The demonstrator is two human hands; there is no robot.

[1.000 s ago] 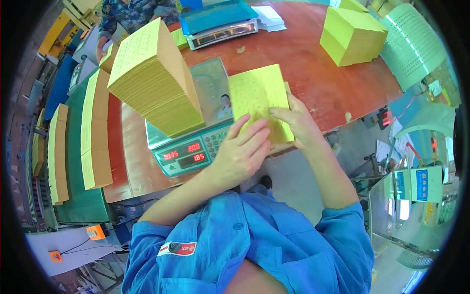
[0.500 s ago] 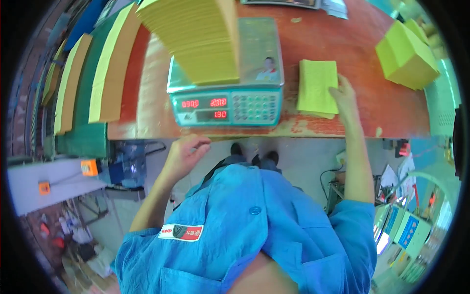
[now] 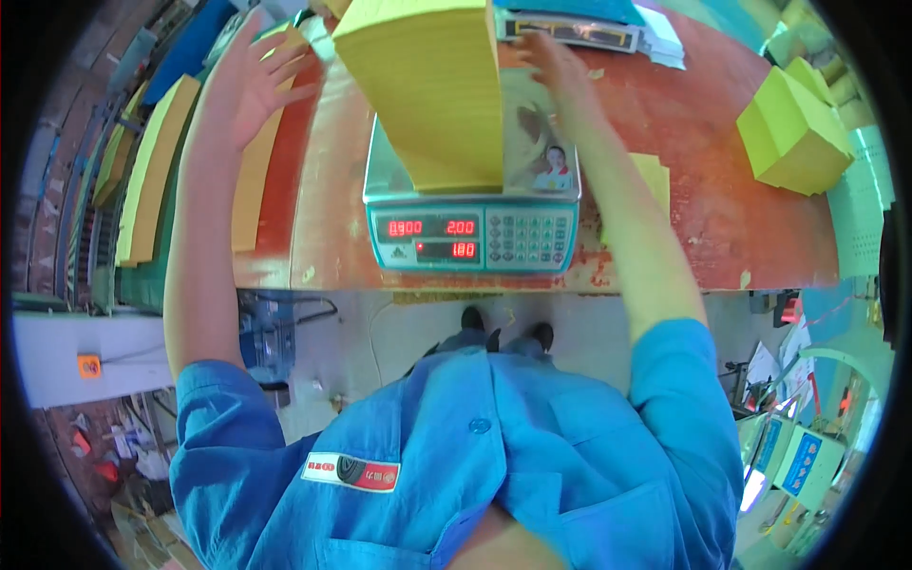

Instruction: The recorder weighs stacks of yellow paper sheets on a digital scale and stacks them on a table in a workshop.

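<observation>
A tall stack of yellow paper sheets (image 3: 432, 104) stands on the metal pan of a teal digital scale (image 3: 480, 237) with lit red digits. My left hand (image 3: 255, 84) is raised to the left of the stack, apart from it, with fingers spread and nothing in them. On the stack's other side is my right hand (image 3: 556, 68), slightly blurred, its fingers apart and holding nothing; it does not touch the stack. A small pile of yellow sheets (image 3: 652, 179) lies right of the scale, partly covered by my right forearm.
Long yellow paper stacks (image 3: 152, 176) stand at the left, one partly behind my left arm. A yellow paper block (image 3: 793, 133) sits at the table's right. Toward the back lies a blue-topped flat item (image 3: 570, 30). The red table's (image 3: 703, 252) worn front edge is before me.
My right hand has left the small yellow pile and moved up and left beside the tall stack. My left hand has risen from the table's front edge to the stack's left, fingers opening.
</observation>
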